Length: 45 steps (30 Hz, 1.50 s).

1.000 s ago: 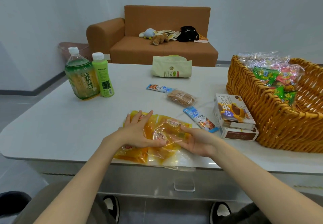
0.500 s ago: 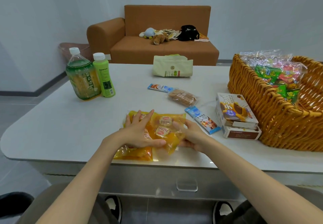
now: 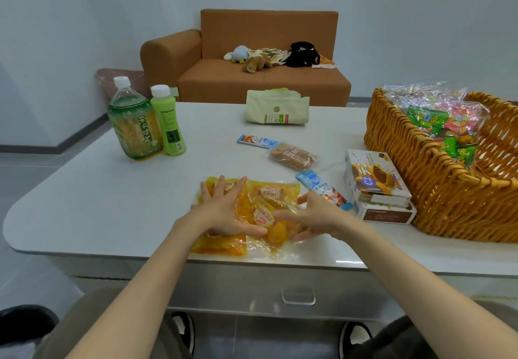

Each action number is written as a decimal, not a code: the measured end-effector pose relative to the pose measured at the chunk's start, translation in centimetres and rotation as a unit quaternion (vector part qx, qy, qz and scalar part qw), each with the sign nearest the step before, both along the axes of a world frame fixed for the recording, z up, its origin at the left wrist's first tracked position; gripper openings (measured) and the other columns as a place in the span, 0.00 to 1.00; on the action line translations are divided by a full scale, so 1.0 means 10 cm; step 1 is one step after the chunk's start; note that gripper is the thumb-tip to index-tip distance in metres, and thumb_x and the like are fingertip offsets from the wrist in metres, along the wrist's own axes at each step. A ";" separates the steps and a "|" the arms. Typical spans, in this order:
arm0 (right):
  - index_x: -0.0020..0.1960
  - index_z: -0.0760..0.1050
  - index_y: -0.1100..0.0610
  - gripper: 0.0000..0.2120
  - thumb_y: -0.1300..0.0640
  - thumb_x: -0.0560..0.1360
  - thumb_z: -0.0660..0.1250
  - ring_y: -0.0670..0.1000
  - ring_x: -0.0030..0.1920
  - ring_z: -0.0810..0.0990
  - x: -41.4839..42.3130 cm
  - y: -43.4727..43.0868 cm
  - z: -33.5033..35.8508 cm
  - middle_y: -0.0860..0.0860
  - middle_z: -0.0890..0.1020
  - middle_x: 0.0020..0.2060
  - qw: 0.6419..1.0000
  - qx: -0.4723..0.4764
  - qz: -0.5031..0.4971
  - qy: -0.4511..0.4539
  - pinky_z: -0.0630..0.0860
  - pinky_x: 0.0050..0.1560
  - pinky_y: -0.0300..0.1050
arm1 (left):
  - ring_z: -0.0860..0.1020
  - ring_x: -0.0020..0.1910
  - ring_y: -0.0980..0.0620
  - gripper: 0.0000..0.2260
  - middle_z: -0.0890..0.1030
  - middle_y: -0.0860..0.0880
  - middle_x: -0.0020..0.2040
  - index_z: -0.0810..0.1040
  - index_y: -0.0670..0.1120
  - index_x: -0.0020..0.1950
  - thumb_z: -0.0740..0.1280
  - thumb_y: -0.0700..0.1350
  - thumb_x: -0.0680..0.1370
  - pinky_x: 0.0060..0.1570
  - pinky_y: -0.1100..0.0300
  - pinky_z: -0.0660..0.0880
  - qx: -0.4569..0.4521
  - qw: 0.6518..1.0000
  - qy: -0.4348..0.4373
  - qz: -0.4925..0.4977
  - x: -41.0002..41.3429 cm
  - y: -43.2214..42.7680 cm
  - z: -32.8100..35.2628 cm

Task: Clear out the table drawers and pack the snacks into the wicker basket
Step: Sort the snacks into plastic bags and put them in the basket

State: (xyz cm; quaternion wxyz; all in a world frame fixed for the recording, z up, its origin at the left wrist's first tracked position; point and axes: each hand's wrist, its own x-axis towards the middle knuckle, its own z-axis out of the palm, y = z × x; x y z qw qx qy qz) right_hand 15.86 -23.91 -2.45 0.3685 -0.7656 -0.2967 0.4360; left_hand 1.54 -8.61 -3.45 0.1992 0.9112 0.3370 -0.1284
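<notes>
head view: wicker basket (image 3: 437, 196) part-filled, packing unfinished; left hand (image 3: 224, 212) flat on yellow bag (image 3: 269, 191), right hand (image 3: 319, 217) grip unclear.

Viewpoint: we look from one wide-angle camera worn on the person's head, at the near long edge of the white rounded-corner table (image 3: 84, 204).
Direction: we face forward and down across the tabletop, toward the brown fabric sofa (image 3: 263, 78) by the far wall.
Nearness: we are close; the left hand (image 3: 224, 212) and right hand (image 3: 319, 215) sit low in the middle, and the forearms enter from the bottom edge.
Framing: we see the woven orange wicker basket (image 3: 420, 190) cut off by the right edge.
Below: we catch knees and shoes under the table's edge.
</notes>
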 end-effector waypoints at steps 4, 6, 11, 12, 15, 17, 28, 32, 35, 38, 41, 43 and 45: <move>0.60 0.64 0.56 0.28 0.54 0.68 0.76 0.46 0.34 0.83 0.02 -0.01 -0.02 0.52 0.79 0.45 0.999 0.006 -0.027 0.017 0.79 0.31 0.38 | 0.31 0.73 0.37 0.58 0.34 0.49 0.78 0.36 0.62 0.76 0.62 0.75 0.53 0.71 0.32 0.47 -0.010 1.000 -0.017 0.020 0.00 0.02 0.00; 0.65 0.63 0.58 0.31 0.60 0.68 0.76 0.47 0.34 0.83 0.07 -0.04 -0.02 0.54 0.79 0.46 0.998 0.008 -0.038 0.053 0.78 0.31 0.38 | 0.31 0.73 0.36 0.58 0.34 0.49 0.78 0.37 0.61 0.76 0.62 0.75 0.53 0.71 0.32 0.46 -0.007 1.000 -0.017 0.020 0.00 0.04 -0.02; 0.69 0.62 0.62 0.31 0.69 0.71 0.71 0.53 0.39 0.84 0.11 -0.16 -0.07 0.57 0.83 0.42 0.985 0.002 -0.051 0.167 0.83 0.37 0.45 | 0.32 0.74 0.35 0.58 0.35 0.49 0.78 0.37 0.60 0.77 0.60 0.75 0.53 0.71 0.32 0.46 0.001 1.000 -0.011 0.017 0.02 0.08 -0.06; 0.68 0.63 0.62 0.29 0.70 0.71 0.70 0.53 0.40 0.85 0.09 -0.17 -0.09 0.57 0.83 0.42 0.980 0.004 -0.059 0.190 0.83 0.39 0.46 | 0.32 0.74 0.35 0.58 0.35 0.49 0.78 0.37 0.60 0.77 0.61 0.75 0.53 0.71 0.32 0.46 0.001 1.000 -0.012 0.017 0.03 0.09 -0.07; 0.66 0.62 0.63 0.26 0.72 0.72 0.68 0.53 0.41 0.85 -0.05 -0.13 -0.18 0.60 0.81 0.51 0.969 0.031 -0.076 0.233 0.83 0.39 0.46 | 0.33 0.74 0.36 0.59 0.35 0.48 0.78 0.38 0.60 0.77 0.61 0.75 0.53 0.71 0.33 0.46 -0.002 1.000 -0.007 0.014 0.05 0.10 -0.07; 0.65 0.62 0.63 0.26 0.70 0.72 0.70 0.50 0.37 0.84 -0.13 -0.08 -0.23 0.58 0.79 0.50 0.973 0.043 -0.080 0.213 0.82 0.36 0.42 | 0.33 0.74 0.36 0.58 0.35 0.48 0.78 0.38 0.61 0.77 0.63 0.74 0.54 0.72 0.34 0.44 0.000 1.000 -0.002 0.008 0.05 0.09 -0.05; 0.47 0.76 0.60 0.08 0.58 0.72 0.72 0.47 0.35 0.85 -0.01 -0.09 -0.11 0.53 0.85 0.36 0.993 -0.027 0.014 0.113 0.82 0.38 0.39 | 0.34 0.75 0.39 0.63 0.37 0.49 0.79 0.41 0.65 0.76 0.56 0.83 0.44 0.70 0.31 0.45 -0.007 0.999 -0.030 0.018 0.06 0.12 -0.11; 0.43 0.81 0.64 0.06 0.61 0.70 0.75 0.45 0.31 0.82 -0.21 0.03 -0.25 0.50 0.83 0.30 0.995 0.045 0.027 0.086 0.78 0.32 0.34 | 0.33 0.75 0.38 0.54 0.37 0.52 0.78 0.45 0.65 0.76 0.62 0.78 0.55 0.67 0.26 0.45 -0.008 0.999 -0.038 0.035 0.09 0.00 -0.06; 0.50 0.81 0.68 0.12 0.61 0.70 0.75 0.47 0.35 0.83 -0.27 0.07 -0.32 0.55 0.84 0.37 0.993 0.062 0.016 0.101 0.79 0.36 0.36 | 0.33 0.75 0.39 0.48 0.37 0.54 0.78 0.47 0.65 0.76 0.67 0.73 0.63 0.65 0.26 0.45 -0.008 0.998 -0.049 0.038 0.10 -0.03 -0.02; 0.51 0.81 0.65 0.10 0.59 0.74 0.71 0.50 0.39 0.84 -0.15 0.01 -0.20 0.57 0.85 0.43 0.988 0.004 0.068 0.136 0.82 0.41 0.39 | 0.33 0.75 0.39 0.48 0.37 0.54 0.78 0.46 0.65 0.76 0.68 0.71 0.64 0.67 0.26 0.45 -0.007 0.998 -0.046 0.029 0.10 0.01 -0.04; 0.54 0.81 0.65 0.13 0.56 0.76 0.68 0.51 0.42 0.85 0.05 -0.13 -0.01 0.58 0.85 0.45 0.990 -0.059 0.089 0.094 0.82 0.44 0.39 | 0.33 0.75 0.38 0.51 0.36 0.52 0.78 0.45 0.64 0.76 0.67 0.73 0.59 0.69 0.28 0.47 -0.013 0.999 -0.037 0.018 0.12 0.05 -0.07; 0.51 0.82 0.65 0.14 0.54 0.77 0.68 0.53 0.43 0.86 0.14 -0.20 0.01 0.57 0.86 0.43 0.996 -0.062 0.049 0.039 0.82 0.43 0.40 | 0.33 0.74 0.37 0.54 0.36 0.51 0.78 0.45 0.64 0.77 0.64 0.74 0.54 0.70 0.30 0.47 -0.018 0.999 -0.031 0.013 0.13 0.06 -0.07; 0.47 0.82 0.66 0.16 0.52 0.77 0.67 0.54 0.42 0.86 0.16 -0.21 -0.02 0.57 0.86 0.40 0.998 -0.054 0.004 -0.017 0.83 0.40 0.41 | 0.33 0.74 0.37 0.56 0.36 0.51 0.78 0.44 0.64 0.77 0.62 0.75 0.52 0.70 0.30 0.47 -0.018 0.999 -0.027 0.013 0.13 0.07 -0.07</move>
